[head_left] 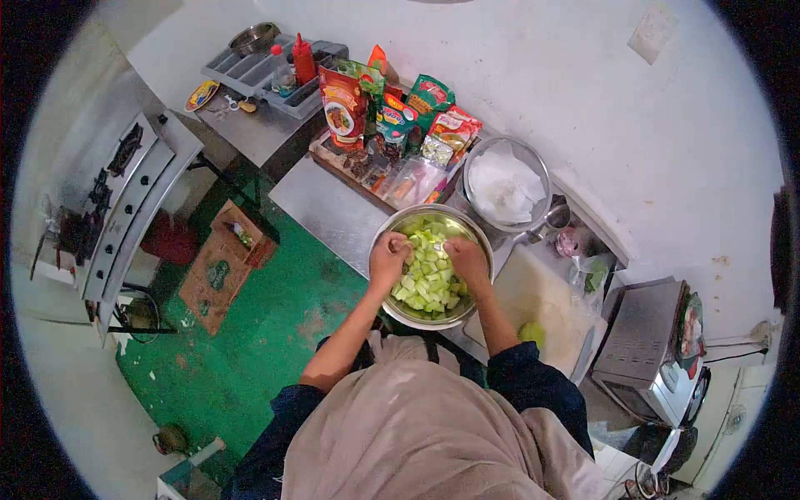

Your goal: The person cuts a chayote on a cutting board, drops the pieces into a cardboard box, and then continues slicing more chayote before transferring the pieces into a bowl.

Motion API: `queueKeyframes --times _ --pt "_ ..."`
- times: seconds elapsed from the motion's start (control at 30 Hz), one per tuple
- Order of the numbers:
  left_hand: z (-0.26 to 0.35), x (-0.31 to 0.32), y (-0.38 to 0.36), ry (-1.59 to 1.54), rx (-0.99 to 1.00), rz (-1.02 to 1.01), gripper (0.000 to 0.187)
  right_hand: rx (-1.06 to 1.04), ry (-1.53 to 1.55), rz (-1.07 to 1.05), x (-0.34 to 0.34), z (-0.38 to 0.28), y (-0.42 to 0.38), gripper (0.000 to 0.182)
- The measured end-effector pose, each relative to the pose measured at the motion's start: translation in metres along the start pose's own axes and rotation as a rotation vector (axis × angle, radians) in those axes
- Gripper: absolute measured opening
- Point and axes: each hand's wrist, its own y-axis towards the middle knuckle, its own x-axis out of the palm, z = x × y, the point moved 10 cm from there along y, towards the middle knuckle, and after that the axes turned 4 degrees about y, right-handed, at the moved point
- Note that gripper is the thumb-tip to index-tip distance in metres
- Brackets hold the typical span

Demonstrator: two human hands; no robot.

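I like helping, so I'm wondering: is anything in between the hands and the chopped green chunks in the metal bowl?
No, nothing visible is in the way. The left hand and right hand reach inside the rim of the open metal bowl, right by the chopped green chunks. No lid covers it.

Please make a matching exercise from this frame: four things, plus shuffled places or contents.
1. Steel bowl
2. Red bottle
3. Round container
4. Cutting board

A. Holds white sheets
B. Bears a rounded green piece
C. Holds cut green pieces, both hands at it
D. Stands at the grey tray

Pairs: 1-C, 2-D, 3-A, 4-B
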Motion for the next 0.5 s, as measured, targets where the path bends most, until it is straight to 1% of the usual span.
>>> queueKeyframes --times 0.07,0.13,0.23,0.33,0.4,0.43,0.47,0.5 --pt "-0.001 -0.003 0.005 0.088 0.108 0.008 0.028 -0.046 -0.149 -0.005 -0.001 -0.008 0.001 0.014" --pt "-0.007 -0.005 0.007 0.061 0.111 0.021 0.029 -0.125 -0.274 0.017 0.009 -0.015 0.005 0.017" --pt "-0.004 -0.007 0.002 0.026 0.148 0.04 0.032 -0.212 -0.336 -0.001 0.04 -0.018 0.011 0.016" --pt "-0.011 -0.004 0.003 -0.02 0.154 0.03 0.031 -0.169 -0.455 -0.031 0.063 -0.003 0.009 0.017" --pt "-0.021 0.0 0.003 -0.004 0.156 0.021 0.03 -0.107 -0.307 -0.113 0.059 0.006 0.007 0.02" --pt "-0.012 0.001 -0.004 0.031 0.165 0.016 0.029 -0.072 -0.233 -0.154 0.053 0.007 0.005 0.023" --pt "-0.006 0.003 -0.007 0.067 0.177 0.01 0.029 -0.127 -0.125 -0.093 0.04 -0.003 0.006 0.024" --pt "-0.015 0.012 -0.005 0.092 0.143 -0.063 0.029 -0.179 -0.018 -0.033 0.027 -0.012 0.006 0.024"
